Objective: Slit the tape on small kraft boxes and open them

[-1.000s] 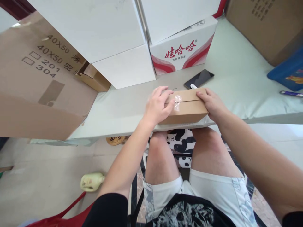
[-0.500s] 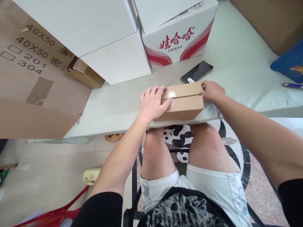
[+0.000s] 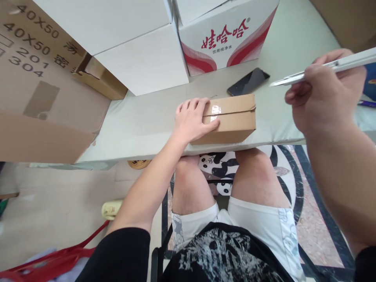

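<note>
A small brown cardboard box (image 3: pixel 235 122) sits at the near edge of the cloth-covered table, with clear tape across the middle of its top seam. My left hand (image 3: pixel 195 119) grips its left end, fingers over the far side and thumb on top near the tape. Raised to the right of the box, my right hand (image 3: pixel 326 90) is closed around a white utility knife (image 3: pixel 355 59). The knife's narrow blade end points left, toward the box, and is apart from it. Behind the box lies a dark phone (image 3: pixel 248 81).
White cartons (image 3: pixel 143 62) and a red-and-white water carton (image 3: pixel 226 43) stand at the back. A large brown carton (image 3: pixel 44 98) and a small open box (image 3: pixel 102 78) are at the left. A purple pen (image 3: pixel 366 103) lies at the far right, beside something blue.
My right hand has left the box's right end and risen to the right, now holding the utility knife. My left hand stays on the box. The view has shifted slightly.
</note>
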Action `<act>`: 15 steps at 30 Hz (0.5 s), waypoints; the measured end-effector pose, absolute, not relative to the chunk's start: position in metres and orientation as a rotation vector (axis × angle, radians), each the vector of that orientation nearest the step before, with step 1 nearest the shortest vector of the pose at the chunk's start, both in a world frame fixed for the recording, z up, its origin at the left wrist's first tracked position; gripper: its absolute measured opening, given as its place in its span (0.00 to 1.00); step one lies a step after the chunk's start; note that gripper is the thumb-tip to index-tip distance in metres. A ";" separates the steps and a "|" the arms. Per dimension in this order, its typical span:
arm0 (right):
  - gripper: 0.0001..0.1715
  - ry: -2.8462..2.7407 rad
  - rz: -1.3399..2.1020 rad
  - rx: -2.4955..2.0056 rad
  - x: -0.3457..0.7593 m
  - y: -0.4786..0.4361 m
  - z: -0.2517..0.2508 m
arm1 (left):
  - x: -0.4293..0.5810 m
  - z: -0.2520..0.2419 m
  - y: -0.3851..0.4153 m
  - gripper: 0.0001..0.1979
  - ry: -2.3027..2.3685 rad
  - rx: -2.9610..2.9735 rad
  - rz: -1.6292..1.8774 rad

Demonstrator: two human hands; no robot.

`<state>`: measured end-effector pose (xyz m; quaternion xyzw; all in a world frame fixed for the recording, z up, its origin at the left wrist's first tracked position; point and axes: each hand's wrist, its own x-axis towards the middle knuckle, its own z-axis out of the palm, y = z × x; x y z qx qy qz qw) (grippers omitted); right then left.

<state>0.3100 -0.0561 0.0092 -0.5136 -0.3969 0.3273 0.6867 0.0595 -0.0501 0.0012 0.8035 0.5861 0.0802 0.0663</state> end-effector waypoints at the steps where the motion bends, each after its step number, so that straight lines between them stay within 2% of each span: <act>1: 0.10 -0.972 0.797 -1.075 0.301 -0.064 0.016 | 0.060 0.001 -0.050 0.31 1.768 2.418 0.247; 7: 0.16 -1.296 1.166 -1.071 0.254 -0.078 0.012 | 0.062 0.004 -0.052 0.30 1.772 2.386 0.264; 11: 0.14 -1.275 1.104 -1.247 0.245 -0.072 0.003 | 0.062 0.003 -0.053 0.30 1.765 2.393 0.277; 15: 0.05 -1.403 0.991 -1.291 0.245 -0.072 -0.001 | 0.062 0.004 -0.053 0.30 1.764 2.387 0.259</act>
